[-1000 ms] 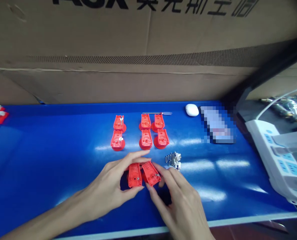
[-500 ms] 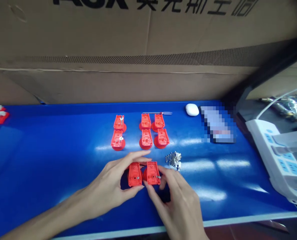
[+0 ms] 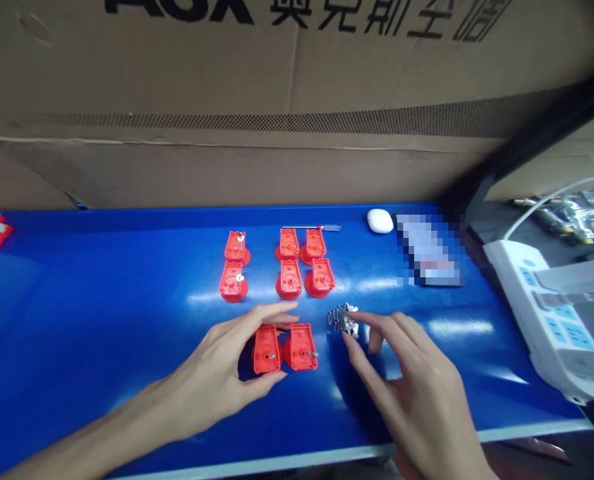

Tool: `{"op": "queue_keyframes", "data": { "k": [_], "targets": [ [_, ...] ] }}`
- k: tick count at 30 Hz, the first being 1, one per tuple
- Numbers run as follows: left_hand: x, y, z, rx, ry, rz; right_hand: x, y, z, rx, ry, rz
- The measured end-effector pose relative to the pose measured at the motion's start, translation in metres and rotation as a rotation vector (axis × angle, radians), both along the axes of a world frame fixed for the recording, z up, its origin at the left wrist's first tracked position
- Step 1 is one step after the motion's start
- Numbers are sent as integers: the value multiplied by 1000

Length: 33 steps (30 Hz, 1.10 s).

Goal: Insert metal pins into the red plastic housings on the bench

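My left hand is curved around a red plastic housing, thumb at its near edge and fingers along its far side. Right beside it stands a second red housing with a small metal pin sticking out at its right side; no hand is on this one. Over a small pile of springs and white-metal parts reaches my right hand. Its thumb and index fingertip are apart at the pile's right side, with nothing visible between them.
Several more red housings stand farther back in two groups, the left pair holding small metal pieces. Behind them lie a screwdriver, a white case and a blurred phone. A white device stands at the right.
My right hand has let go of the right-hand red housing and moved right to the pile of small parts. The left hand stays around its housing.
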<state>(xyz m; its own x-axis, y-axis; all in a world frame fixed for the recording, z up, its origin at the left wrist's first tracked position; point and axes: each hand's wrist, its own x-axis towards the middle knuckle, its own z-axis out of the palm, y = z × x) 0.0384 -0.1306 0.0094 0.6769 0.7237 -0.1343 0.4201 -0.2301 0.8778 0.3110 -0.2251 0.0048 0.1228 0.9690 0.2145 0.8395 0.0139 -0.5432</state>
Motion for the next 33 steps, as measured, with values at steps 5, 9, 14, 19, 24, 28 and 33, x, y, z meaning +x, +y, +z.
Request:
{"op": "queue_keyframes", "data": {
  "k": [5,9,14,19,24,28,33],
  "targets": [
    [1,1,2,15,3,-10,5,11,-7,-37,-25,-32],
    [2,1,4,17,3,-13,22,11,-9,-55,-11,-91],
    [1,0,4,10,3,-11,43,9,-8,-71,64,76],
    [1,0,5,14,5,-10,46,3,-10,-112,110,178],
    [2,1,4,15,9,-8,44,0,-15,-44,60,188],
    [2,1,4,12,10,-6,44,2,-20,-21,16,185],
    [1,1,4,11,11,-11,45,2,-21,-36,20,188]
  ]
}}
